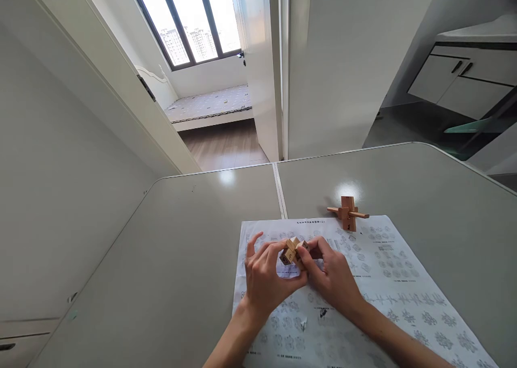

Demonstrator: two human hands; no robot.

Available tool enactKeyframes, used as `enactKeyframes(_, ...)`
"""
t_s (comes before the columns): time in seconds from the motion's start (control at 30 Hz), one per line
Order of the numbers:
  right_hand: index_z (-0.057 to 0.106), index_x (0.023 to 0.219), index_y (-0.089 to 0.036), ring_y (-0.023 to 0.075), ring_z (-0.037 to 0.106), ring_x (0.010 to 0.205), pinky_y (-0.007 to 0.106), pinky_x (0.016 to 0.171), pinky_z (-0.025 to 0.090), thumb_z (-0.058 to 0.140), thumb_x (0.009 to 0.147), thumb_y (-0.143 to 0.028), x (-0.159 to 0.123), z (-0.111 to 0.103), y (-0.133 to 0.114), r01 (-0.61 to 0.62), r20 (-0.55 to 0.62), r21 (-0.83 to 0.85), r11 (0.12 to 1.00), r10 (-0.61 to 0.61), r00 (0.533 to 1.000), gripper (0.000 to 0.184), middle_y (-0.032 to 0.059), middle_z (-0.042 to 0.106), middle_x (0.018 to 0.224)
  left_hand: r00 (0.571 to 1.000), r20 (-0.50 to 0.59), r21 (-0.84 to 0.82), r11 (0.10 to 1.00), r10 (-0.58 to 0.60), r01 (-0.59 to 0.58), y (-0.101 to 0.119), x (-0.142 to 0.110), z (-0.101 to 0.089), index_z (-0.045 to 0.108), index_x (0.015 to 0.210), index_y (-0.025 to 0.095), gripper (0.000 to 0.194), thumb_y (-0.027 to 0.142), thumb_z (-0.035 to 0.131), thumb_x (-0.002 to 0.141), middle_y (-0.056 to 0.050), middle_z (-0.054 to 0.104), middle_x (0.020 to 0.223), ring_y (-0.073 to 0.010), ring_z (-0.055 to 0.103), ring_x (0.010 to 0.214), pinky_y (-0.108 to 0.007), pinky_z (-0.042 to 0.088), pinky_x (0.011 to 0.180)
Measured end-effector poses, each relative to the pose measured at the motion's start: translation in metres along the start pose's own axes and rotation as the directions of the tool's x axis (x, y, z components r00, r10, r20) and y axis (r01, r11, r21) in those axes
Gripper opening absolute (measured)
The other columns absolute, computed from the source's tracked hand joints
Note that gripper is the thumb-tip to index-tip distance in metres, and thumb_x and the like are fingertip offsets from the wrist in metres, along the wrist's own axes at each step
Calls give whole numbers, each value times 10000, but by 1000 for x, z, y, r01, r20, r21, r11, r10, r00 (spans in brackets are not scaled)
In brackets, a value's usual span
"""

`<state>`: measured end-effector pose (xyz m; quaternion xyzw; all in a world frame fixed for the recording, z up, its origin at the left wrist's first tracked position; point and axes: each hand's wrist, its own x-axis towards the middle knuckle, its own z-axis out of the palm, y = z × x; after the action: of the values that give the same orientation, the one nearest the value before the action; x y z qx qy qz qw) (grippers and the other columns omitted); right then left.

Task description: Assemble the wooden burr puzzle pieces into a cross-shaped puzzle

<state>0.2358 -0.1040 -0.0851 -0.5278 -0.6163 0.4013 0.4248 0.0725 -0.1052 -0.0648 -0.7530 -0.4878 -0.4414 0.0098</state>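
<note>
Between my two hands is a small wooden burr puzzle [291, 250] of pale interlocking blocks with dark marks on their ends. My left hand [266, 268] grips it from the left, thumb below and index finger on top, with the little finger raised. From the right, my right hand [329, 268] pinches it between thumb and fingers. The puzzle is held just above a large printed sheet [343, 335] covered in small diagrams. Parts of the blocks are hidden behind my fingers.
A second, reddish-brown wooden puzzle [348, 214] with crossing pieces stands at the sheet's top edge. The sheet lies on a grey-green table [181, 260] with a pale seam. Beyond the table's far edge are a door [258, 61] and a bed [214, 105].
</note>
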Motion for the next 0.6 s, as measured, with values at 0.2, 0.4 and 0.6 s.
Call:
enactKeyframes(0.2,527,948,-267,237,696,681,323,603,525,480,1066,-561,2,-6,-3,28,117,26,999,-31,993,320,43,738,830,1000,27,-25,1000,-7,8,0,6,-6,583,1004,272,441,210,818,637,64,785,827,-199,771,693,-564,490,1109)
enactKeyframes(0.4,548,957,-264,248,704,707,330,601,512,506,1045,-595,4,-8,-1,28,108,24,999,-30,994,346,50,744,860,1000,18,-41,999,-23,24,-2,5,-6,591,1017,271,455,215,831,634,61,797,862,-203,778,712,-575,481,1124)
enactKeyframes(0.6,559,987,-235,262,722,865,361,747,574,527,977,-738,7,-16,-16,-209,299,312,927,113,947,504,77,743,930,999,4,-142,988,-54,54,-3,3,-5,578,1094,277,549,231,874,634,50,796,906,-209,772,731,-590,464,1137)
